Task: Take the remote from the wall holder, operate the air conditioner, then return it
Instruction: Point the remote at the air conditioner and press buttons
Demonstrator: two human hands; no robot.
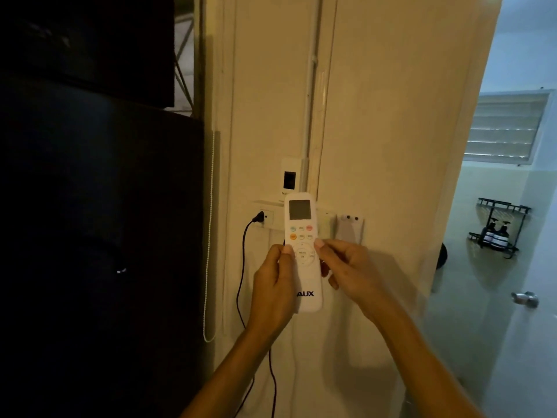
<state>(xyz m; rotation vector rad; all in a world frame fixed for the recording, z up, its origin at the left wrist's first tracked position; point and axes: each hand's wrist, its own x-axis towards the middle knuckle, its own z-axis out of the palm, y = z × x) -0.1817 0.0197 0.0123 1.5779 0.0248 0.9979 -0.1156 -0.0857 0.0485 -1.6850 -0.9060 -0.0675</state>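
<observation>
A white remote [302, 233] with a grey screen, coloured buttons and blue "AUX" lettering is held upright in front of the cream wall. My left hand [272, 285] grips its left edge, thumb on the button pad. From the right, my right hand [349, 267] holds the other edge, thumb by the round pad. The wall holder [349, 229], a pale bracket with two screws, hangs on the wall just right of the remote with nothing in it. The air conditioner is out of sight.
A black plug and cable [244, 267] run down from a wall socket [266, 218] left of the remote. A dark curtain with a bead cord [208, 236] fills the left. At right an open doorway shows a wire rack with bottles [497, 232] and a door knob [525, 298].
</observation>
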